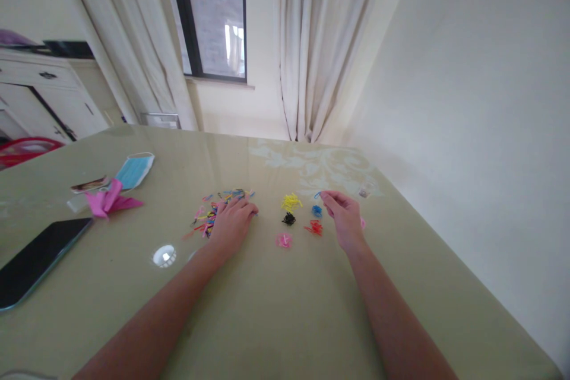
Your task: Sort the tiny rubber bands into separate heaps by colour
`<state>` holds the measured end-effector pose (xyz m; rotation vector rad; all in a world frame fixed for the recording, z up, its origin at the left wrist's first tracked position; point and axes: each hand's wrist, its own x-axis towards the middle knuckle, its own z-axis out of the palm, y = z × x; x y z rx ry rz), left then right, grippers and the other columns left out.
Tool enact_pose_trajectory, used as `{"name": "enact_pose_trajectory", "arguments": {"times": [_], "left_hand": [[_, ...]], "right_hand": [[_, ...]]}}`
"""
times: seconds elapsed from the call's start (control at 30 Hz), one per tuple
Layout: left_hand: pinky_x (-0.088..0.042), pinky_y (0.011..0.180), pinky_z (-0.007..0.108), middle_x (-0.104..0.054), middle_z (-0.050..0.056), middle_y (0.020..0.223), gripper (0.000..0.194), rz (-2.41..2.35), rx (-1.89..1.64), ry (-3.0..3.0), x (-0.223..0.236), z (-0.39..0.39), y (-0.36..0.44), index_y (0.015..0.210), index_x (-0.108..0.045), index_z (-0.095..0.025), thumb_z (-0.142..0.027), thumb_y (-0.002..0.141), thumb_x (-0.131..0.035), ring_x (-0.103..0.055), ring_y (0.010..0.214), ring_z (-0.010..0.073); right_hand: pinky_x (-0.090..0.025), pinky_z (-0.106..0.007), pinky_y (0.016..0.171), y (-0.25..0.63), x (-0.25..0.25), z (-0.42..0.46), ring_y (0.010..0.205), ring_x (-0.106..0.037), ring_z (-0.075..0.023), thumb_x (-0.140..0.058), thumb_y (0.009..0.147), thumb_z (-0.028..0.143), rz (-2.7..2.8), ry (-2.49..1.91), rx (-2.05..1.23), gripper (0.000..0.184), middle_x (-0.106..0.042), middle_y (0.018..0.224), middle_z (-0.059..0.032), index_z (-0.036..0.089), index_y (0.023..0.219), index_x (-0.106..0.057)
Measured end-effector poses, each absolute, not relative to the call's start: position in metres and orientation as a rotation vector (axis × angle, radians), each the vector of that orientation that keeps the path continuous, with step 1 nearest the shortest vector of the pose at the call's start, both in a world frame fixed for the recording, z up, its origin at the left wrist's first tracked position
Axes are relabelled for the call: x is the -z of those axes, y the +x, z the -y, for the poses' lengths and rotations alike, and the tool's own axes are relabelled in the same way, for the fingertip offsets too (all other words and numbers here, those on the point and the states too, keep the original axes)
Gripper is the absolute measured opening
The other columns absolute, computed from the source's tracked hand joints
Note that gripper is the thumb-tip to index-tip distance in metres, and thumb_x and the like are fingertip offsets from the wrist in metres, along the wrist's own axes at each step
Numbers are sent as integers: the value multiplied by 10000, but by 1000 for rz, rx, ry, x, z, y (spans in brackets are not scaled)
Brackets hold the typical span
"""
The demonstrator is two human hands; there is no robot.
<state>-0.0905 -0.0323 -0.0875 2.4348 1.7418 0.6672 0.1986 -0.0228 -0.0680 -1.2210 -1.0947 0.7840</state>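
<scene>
My left hand rests palm down on a heap of small mixed-colour rubber bands. Its fingers are slightly bent and apart, with the tips partly hidden among the bands. My right hand pinches a blue rubber band between thumb and forefinger, just above the table. Below it lies a little blue pile, with a red pile nearer me. Between the hands are a yellow pile, a black pile and a pink pile. Another pink bit shows partly behind my right hand.
The table has a glossy top. Towards its left side lie a black phone, a pink folded-paper shape, a blue face mask and a shiny round object. A small clear item sits near the right edge, beside the wall.
</scene>
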Motion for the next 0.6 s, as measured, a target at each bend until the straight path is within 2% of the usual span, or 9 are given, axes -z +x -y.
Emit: {"name": "enact_pose_trajectory", "arguments": {"times": [0.17,0.27,0.37,0.5,0.6], "left_hand": [[-426,1020,507,-796,100,1104,253,-1692,-818,2393,86,32,-89,996,-801,-266,-241,986,-550,-665,1153,346],[-481,912,437,-811,65,957,176,-1587,-956,2231,86,30,-88,935,-792,-257,-277,948,-617,-709,922,283],[-501,721,342,-778,23,771,149,-1433,-1073,2022,84,27,-86,861,-787,-244,-341,899,-681,-656,682,207],[-486,632,292,-767,13,725,204,-1260,-1153,1812,77,29,-82,873,-826,-237,-419,856,-737,-636,650,175],[-530,662,295,-805,41,824,305,-1075,-1191,1588,72,33,-79,949,-834,-219,-490,816,-794,-685,712,178]], "right_hand": [[-460,-312,575,206,78,17,614,-621,-181,-767,765,492,1179,-1360,-665,333,-744,720,-60,182,876,-817],[-516,-353,639,212,85,15,658,-689,-229,-741,763,463,1310,-1476,-534,293,-783,744,-94,183,811,-812],[-528,-368,658,215,90,14,651,-701,-243,-694,774,426,1428,-1558,-434,252,-787,727,-94,199,764,-802],[-516,-370,663,215,94,15,660,-700,-247,-664,787,395,1479,-1636,-348,230,-786,729,-95,210,742,-793],[-499,-362,644,215,93,15,642,-684,-244,-662,796,382,1486,-1656,-313,216,-773,711,-94,216,728,-784]]}}
